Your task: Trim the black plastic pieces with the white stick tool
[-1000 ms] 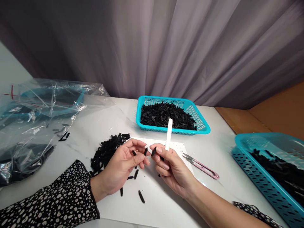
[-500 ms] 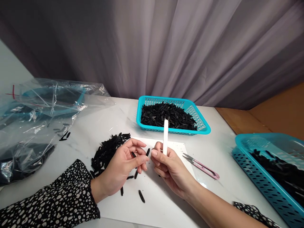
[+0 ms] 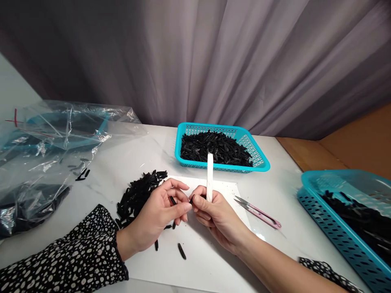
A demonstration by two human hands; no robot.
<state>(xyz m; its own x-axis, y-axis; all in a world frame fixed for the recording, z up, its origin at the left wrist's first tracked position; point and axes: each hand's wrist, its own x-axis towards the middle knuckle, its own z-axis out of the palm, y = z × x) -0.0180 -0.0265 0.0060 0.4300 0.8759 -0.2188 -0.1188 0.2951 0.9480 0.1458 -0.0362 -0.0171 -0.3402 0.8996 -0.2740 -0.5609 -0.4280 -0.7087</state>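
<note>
Even, soft light from above/front; my hands throw only faint shadows on the white paper (image 3: 214, 260). Glare on the plastic bag (image 3: 45, 150), upper left. Pic sharp centre, wide-angle stretch at edges, curtain (image 3: 244, 61) dim.

Black piece (image 3: 192, 199) between both hands (image 3: 159, 211)

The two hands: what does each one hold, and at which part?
The right hand holds a white stick by its lower end. Both hands pinch a small black piece between fingertips; the left hand holds another.
</note>
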